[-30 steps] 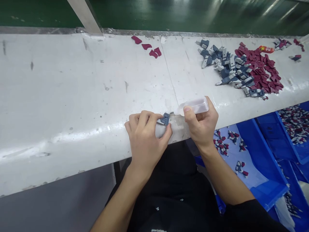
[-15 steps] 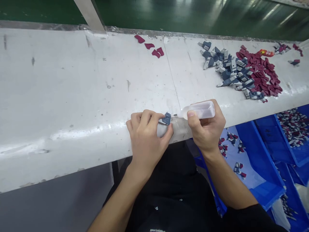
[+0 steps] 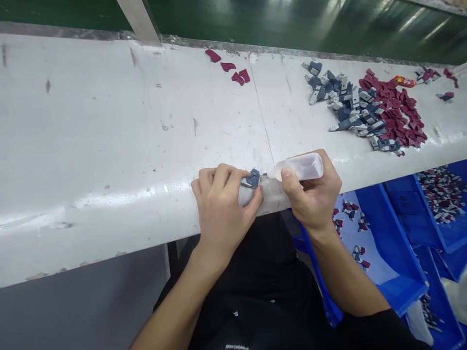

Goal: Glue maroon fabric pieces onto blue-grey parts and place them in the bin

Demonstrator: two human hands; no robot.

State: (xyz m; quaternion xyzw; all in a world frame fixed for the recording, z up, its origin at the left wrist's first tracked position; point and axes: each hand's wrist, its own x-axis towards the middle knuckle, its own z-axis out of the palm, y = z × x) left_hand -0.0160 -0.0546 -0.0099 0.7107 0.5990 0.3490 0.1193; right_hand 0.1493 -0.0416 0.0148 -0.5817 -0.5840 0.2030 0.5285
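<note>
Between the thumb and index finger of my left hand [image 3: 224,206] is a small blue-grey plastic part [image 3: 253,178] with a recess in its face, held at the front edge of the white table. My right hand [image 3: 313,194] wraps around a translucent squeeze bottle [image 3: 303,166], lying almost level with its thumb on the side. The bottle's thin needle tip [image 3: 264,174] points left, right beside the blue-grey part; whether it touches cannot be made out. Some clear liquid seems to show inside the bottle.
Right of centre lies a heap of blue-grey and white parts [image 3: 343,104], next to a pile of maroon pieces [image 3: 396,114] with a red-orange wrapper [image 3: 404,81]. Several maroon pieces [image 3: 228,66] lie at the back. Blue bins [image 3: 390,233] with finished-looking parts stand lower right.
The blue-grey part is turned slightly in my left fingers. The bottle has shifted a little left, its needle staying close to the part.
</note>
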